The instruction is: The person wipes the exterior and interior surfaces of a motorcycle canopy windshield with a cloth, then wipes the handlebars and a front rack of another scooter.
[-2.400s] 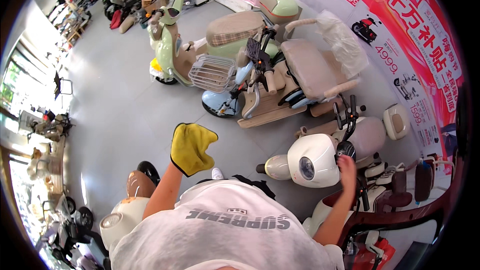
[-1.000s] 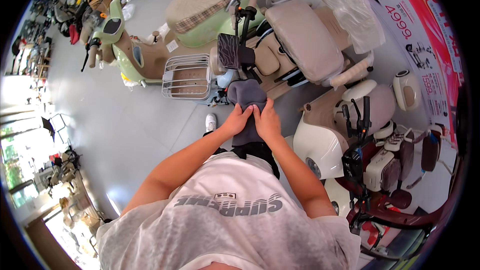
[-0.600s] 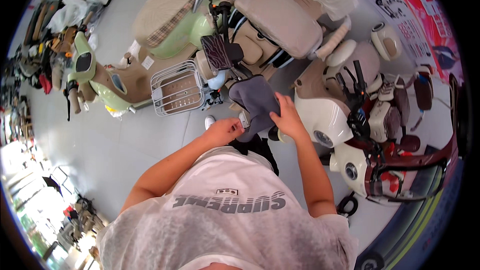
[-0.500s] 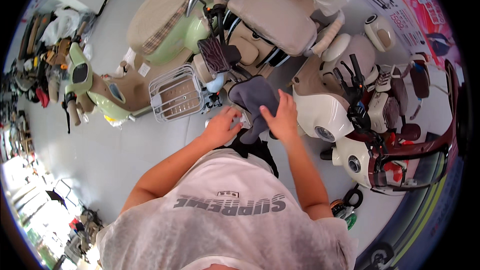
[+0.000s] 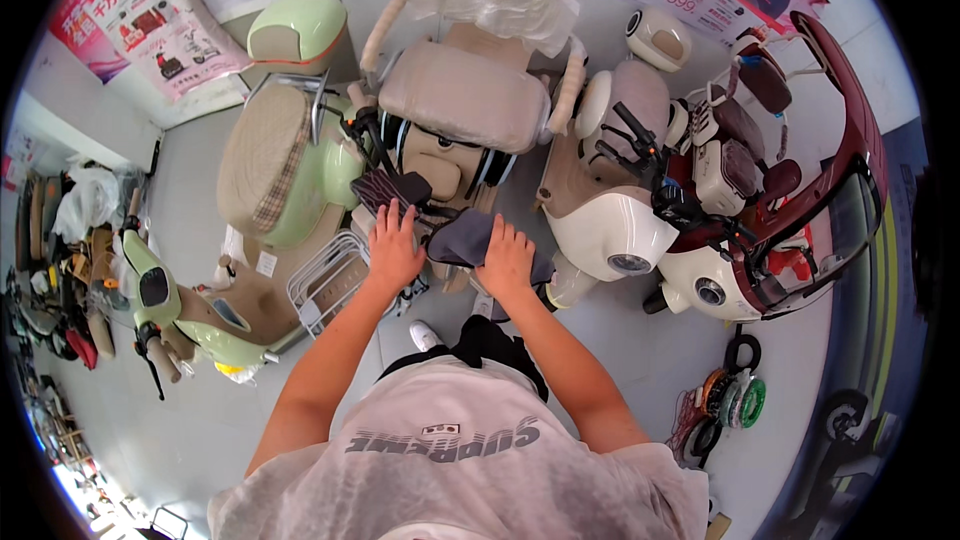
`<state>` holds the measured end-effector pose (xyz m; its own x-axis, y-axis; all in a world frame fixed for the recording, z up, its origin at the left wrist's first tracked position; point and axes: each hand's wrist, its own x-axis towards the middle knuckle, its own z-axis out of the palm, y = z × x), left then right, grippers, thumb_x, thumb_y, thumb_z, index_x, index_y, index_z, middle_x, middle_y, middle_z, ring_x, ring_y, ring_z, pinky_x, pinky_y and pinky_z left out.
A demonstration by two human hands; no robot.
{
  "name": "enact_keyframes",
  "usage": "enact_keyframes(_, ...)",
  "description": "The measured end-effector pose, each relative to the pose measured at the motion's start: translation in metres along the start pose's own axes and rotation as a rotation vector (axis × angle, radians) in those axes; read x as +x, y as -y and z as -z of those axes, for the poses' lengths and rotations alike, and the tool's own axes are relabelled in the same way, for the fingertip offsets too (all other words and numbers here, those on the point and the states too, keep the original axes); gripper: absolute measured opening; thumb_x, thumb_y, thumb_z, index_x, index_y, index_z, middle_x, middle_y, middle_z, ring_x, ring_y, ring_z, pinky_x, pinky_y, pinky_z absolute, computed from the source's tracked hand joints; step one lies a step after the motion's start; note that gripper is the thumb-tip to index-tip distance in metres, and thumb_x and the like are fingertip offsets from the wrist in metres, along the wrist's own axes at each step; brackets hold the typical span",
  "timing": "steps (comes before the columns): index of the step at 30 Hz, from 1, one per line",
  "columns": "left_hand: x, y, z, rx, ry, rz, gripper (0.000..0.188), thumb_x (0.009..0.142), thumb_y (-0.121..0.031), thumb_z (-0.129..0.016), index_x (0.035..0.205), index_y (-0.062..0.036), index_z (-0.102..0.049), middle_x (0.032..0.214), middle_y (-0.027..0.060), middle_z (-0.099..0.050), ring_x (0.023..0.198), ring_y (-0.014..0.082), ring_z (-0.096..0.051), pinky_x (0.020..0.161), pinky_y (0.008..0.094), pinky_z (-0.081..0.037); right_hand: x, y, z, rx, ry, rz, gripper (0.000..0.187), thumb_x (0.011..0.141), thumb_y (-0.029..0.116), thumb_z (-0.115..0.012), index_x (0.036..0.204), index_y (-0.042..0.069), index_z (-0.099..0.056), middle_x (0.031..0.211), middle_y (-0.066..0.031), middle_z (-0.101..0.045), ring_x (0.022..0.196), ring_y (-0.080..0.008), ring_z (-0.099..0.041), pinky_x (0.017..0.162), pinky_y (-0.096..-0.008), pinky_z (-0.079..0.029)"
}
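My right hand point(image 5: 507, 260) presses a grey cloth point(image 5: 460, 237) against the front of a beige scooter point(image 5: 450, 95), fingers curled over the cloth's near edge. My left hand point(image 5: 393, 245) lies flat beside it, fingers spread, on a dark ribbed panel point(image 5: 385, 190) by the scooter's handlebar. It holds nothing. Both forearms reach up from my grey printed shirt point(image 5: 450, 450) at the bottom.
A pale green scooter point(image 5: 290, 170) with a wire basket point(image 5: 325, 280) stands left. At the right are a cream scooter point(image 5: 610, 230) and a dark red one point(image 5: 840, 190). Cable coils point(image 5: 735, 400) lie on the grey floor. Posters point(image 5: 150, 20) hang on the wall.
My left hand held a yellow cloth at first; then both hands worked the grey cloth. Now my left hand has shifted off the cloth onto the dark panel. My view has turned toward the scooters.
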<state>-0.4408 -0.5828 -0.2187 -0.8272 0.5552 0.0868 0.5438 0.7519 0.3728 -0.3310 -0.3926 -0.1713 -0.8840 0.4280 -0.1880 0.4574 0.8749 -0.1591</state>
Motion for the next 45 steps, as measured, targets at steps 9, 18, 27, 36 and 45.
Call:
enact_keyframes(9, 0.010, 0.029, 0.007, 0.131, 0.175, -0.109, 0.091, 0.074, -0.023, -0.078, 0.155, -0.0150, -0.038, 0.162, 0.0192, -0.031, 0.147, 0.0388, -0.032, 0.106, 0.0554, -0.042, -0.046, -0.027, 0.001, -0.010, -0.106, -0.034, 0.104, 0.070, 0.027, -0.085, 0.154, 0.001, -0.031, 0.147, -0.0198, -0.045, 0.139, -0.0382, -0.040, 0.122, -0.0532, -0.023)
enact_keyframes(18, -0.007, 0.058, 0.003, 0.065, 0.096, -0.092, 0.097, 0.075, -0.022, -0.079, 0.159, -0.0147, -0.030, 0.166, 0.0203, -0.022, 0.151, 0.0440, -0.026, 0.111, 0.0597, -0.038, -0.013, -0.006, 0.002, -0.132, -0.151, 0.093, 0.101, 0.073, 0.045, -0.085, 0.145, -0.009, -0.039, 0.133, -0.0218, -0.053, 0.123, -0.0374, -0.052, 0.109, -0.0488, -0.038)
enact_keyframes(27, -0.015, 0.055, 0.010, 0.013, 0.149, -0.033, 0.098, 0.077, -0.022, -0.078, 0.160, -0.0151, -0.027, 0.167, 0.0178, -0.021, 0.144, 0.0401, -0.039, 0.106, 0.0564, -0.044, 0.013, -0.032, 0.005, 0.028, 0.011, 0.195, 0.090, 0.066, 0.039, -0.087, 0.134, -0.005, -0.047, 0.118, -0.0170, -0.059, 0.109, -0.0353, -0.060, 0.093, -0.0458, -0.048)
enact_keyframes(36, -0.016, 0.059, 0.009, -0.070, 0.153, -0.030, 0.095, 0.079, -0.023, -0.076, 0.160, -0.0130, -0.027, 0.167, 0.0204, -0.020, 0.131, 0.0432, -0.052, 0.099, 0.0507, -0.050, -0.033, -0.046, 0.004, 0.065, -0.181, 0.267, 0.102, 0.072, 0.028, -0.082, 0.155, 0.001, -0.031, 0.145, -0.0191, -0.048, 0.131, -0.0357, -0.046, 0.114, -0.0480, -0.034)
enact_keyframes(45, -0.018, 0.048, 0.004, -0.166, 0.083, 0.012, 0.096, 0.077, -0.020, -0.078, 0.158, -0.0100, -0.029, 0.167, 0.0229, -0.020, 0.108, 0.0431, -0.065, 0.087, 0.0472, -0.055, 0.011, -0.041, 0.021, 0.058, 0.054, 0.155, 0.075, 0.081, 0.054, -0.076, 0.128, -0.001, -0.055, 0.120, -0.0206, -0.066, 0.107, -0.0393, -0.065, 0.090, -0.0495, -0.052)
